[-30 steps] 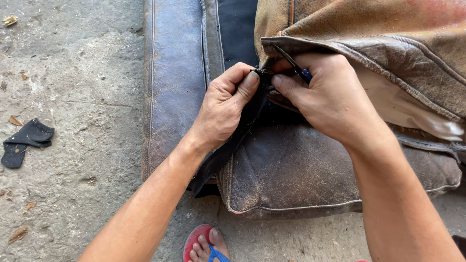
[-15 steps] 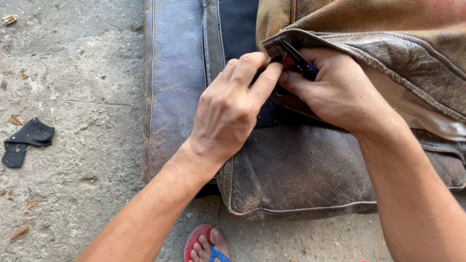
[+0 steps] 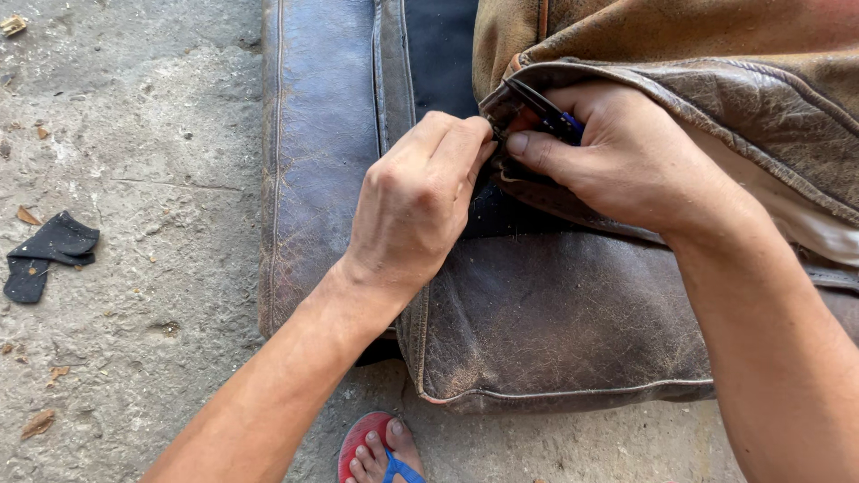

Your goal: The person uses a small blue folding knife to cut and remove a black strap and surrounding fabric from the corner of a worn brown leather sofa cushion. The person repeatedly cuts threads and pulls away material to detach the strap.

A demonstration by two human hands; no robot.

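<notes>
View: head camera, looking straight down at the floor.
Floor: rough grey concrete floor (image 3: pixel 152 161), stained and pitted, with dry leaf scraps (image 3: pixel 38 422) scattered along its left side.
Cushions: a worn brown leather cushion (image 3: pixel 555 331) lies flat on the floor at centre right; its surface is cracked and creased, with piping along the lower edge.
Second cushion: a bluish leather cushion (image 3: pixel 318 152) lies just beside it on the left, touching along the seam.
Cover flap: a tan-brown leather cover (image 3: pixel 716 80) is folded over the upper right, its edge raised above the dark opening (image 3: pixel 438 45).
Left hand: left hand (image 3: pixel 416 206), fingers curled and pressed together, fingertips pinching the cover edge at the opening.
Right hand: right hand (image 3: pixel 626 156), thumb and forefinger closed on the same edge, touching the left fingertips; it grips a small tool with a blue handle (image 3: pixel 559 121), mostly hidden by the fingers.
Fabric scrap: a dark cloth scrap (image 3: pixel 49 255) lies on the floor at far left, well apart from the cushions.
Foot: a foot in a red sandal (image 3: pixel 371 447) with blue strap stands on the floor at the bottom edge, near the brown cushion's lower corner.
</notes>
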